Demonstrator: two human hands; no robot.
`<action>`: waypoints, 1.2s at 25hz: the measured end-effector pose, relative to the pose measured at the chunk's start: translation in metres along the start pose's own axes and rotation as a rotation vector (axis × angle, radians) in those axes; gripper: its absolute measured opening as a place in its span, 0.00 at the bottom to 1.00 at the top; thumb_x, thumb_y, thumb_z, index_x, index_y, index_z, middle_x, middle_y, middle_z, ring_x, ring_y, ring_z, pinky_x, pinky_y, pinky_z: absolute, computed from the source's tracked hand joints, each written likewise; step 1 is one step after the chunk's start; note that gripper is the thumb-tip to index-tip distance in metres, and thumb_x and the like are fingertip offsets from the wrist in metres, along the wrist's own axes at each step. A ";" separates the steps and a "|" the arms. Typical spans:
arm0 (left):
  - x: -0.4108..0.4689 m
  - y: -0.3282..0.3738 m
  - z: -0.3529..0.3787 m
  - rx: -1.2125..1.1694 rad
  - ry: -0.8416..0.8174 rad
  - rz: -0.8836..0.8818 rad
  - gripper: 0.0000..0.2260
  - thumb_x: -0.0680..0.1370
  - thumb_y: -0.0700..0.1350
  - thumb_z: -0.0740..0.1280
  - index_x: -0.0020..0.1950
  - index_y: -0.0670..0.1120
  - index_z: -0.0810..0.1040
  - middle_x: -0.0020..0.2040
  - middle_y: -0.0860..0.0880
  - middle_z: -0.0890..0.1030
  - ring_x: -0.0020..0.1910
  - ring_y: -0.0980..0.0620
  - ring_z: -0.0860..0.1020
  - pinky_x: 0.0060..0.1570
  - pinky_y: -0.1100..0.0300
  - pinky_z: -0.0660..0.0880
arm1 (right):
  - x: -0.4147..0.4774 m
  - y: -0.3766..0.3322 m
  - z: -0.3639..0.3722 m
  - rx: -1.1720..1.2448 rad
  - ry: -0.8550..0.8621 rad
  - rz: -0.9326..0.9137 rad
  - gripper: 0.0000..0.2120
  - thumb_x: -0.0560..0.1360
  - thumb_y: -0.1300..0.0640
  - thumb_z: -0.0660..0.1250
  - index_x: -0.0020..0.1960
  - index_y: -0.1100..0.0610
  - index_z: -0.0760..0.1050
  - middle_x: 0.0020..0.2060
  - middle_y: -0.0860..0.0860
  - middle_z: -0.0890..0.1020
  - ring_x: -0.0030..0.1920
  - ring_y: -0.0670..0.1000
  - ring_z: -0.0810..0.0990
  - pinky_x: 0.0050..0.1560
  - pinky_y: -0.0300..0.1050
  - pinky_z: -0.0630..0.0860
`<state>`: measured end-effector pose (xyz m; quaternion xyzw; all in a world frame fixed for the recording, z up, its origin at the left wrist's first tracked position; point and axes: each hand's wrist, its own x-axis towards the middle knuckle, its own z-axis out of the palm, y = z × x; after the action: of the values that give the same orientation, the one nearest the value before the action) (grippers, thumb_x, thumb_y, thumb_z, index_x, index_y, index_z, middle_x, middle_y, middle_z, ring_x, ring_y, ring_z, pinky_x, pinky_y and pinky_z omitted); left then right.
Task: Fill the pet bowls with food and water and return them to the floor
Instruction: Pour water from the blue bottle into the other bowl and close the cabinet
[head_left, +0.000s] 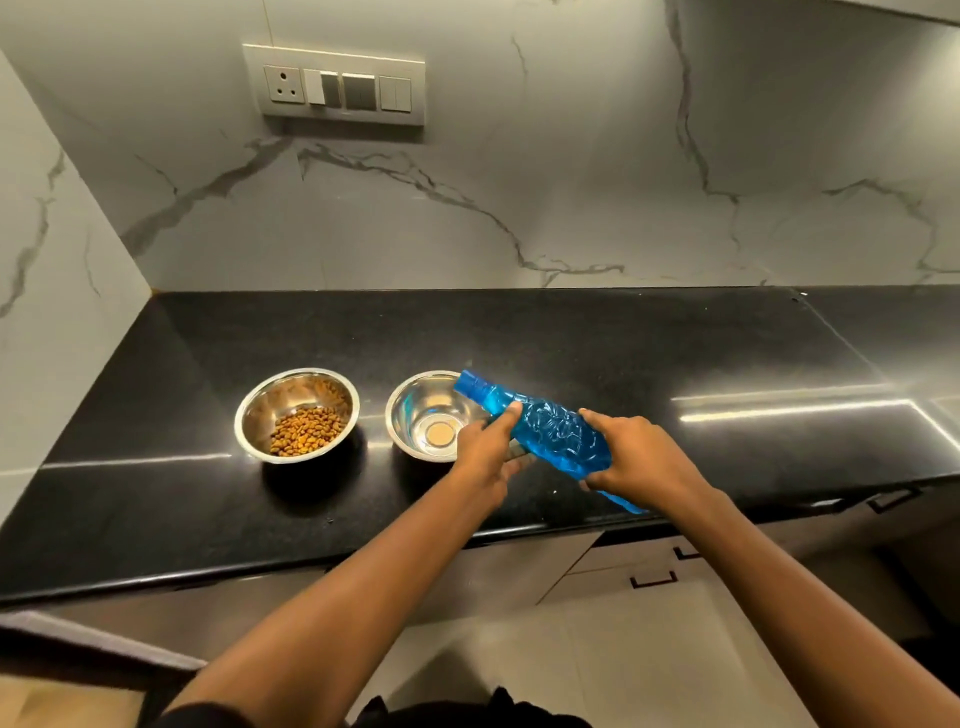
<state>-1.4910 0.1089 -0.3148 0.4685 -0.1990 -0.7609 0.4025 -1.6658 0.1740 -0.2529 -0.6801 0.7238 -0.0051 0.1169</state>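
Bottle tipped over the empty bowl, kibble bowl already filled.

Translucent blue ribbed plastic water bottle (550, 439) held slanted, cap end above the round steel bowl (434, 415); cap looks still on, hard to tell. Left hand (485, 457) fingers wrapped at the neck side, right hand (636, 457) closed round the lower body. Thin walls likely flex, slosh; grip the ribbed waist. Second steel bowl with brown kibble (297, 414) sits just left. Glossy black stone counter (675, 353), marble-look wall, switch panel (333, 85).
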 end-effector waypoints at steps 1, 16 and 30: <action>0.001 -0.004 -0.001 -0.011 0.006 -0.015 0.11 0.83 0.45 0.70 0.64 0.43 0.78 0.62 0.40 0.85 0.60 0.37 0.85 0.47 0.48 0.84 | -0.001 0.001 -0.001 -0.029 -0.013 0.000 0.48 0.69 0.46 0.83 0.85 0.48 0.65 0.70 0.50 0.84 0.66 0.53 0.85 0.66 0.52 0.82; 0.001 -0.019 -0.004 -0.064 0.040 -0.128 0.13 0.85 0.44 0.68 0.68 0.43 0.74 0.60 0.38 0.83 0.58 0.38 0.84 0.51 0.45 0.84 | -0.003 -0.004 -0.006 -0.167 -0.089 0.017 0.41 0.71 0.49 0.82 0.81 0.47 0.70 0.67 0.50 0.85 0.64 0.53 0.86 0.63 0.51 0.83; 0.012 -0.024 -0.004 -0.094 0.015 -0.161 0.08 0.85 0.43 0.67 0.63 0.43 0.75 0.61 0.36 0.82 0.61 0.36 0.83 0.59 0.40 0.82 | 0.001 -0.005 -0.012 -0.193 -0.117 0.024 0.35 0.70 0.49 0.82 0.75 0.46 0.74 0.63 0.49 0.87 0.61 0.52 0.87 0.61 0.52 0.85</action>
<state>-1.5005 0.1135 -0.3399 0.4690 -0.1217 -0.7958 0.3631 -1.6633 0.1704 -0.2402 -0.6785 0.7209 0.1058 0.0933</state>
